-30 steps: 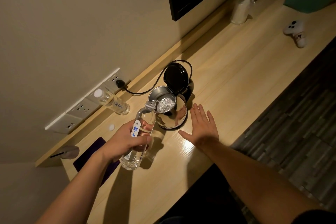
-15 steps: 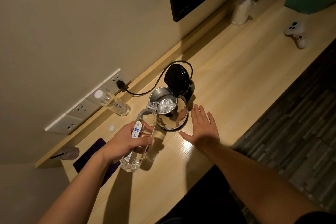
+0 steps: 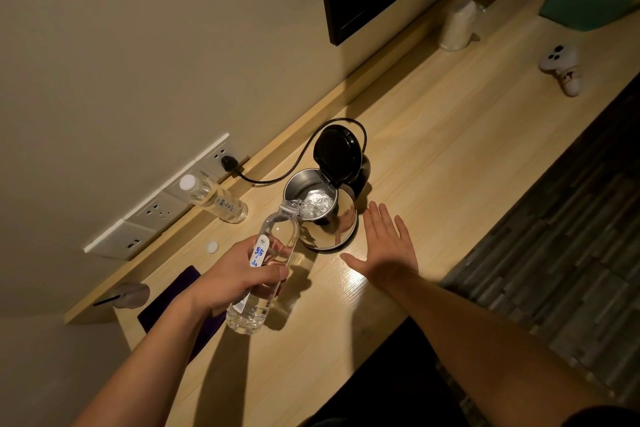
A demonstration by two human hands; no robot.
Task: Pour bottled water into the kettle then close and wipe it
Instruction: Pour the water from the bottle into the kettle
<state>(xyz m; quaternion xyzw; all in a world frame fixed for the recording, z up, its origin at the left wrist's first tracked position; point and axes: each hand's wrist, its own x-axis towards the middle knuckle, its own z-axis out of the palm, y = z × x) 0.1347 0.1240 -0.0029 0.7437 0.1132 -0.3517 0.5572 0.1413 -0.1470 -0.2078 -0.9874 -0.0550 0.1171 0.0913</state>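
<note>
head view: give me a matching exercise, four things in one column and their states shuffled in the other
1 kettle lid
2 held bottle
3 spare bottle
4 right hand

a capped, by the sockets
b fingers straight, beside the kettle
c flipped up
d tilted, pouring water into the kettle

Pairs: 1-c, 2-d, 3-a, 4-b

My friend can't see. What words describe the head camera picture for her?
The left hand tips a clear water bottle, pouring water into an open steel kettle on a wooden desk. The right hand is open and flat beside the kettle. A capped bottle stands near the wall sockets.
</note>
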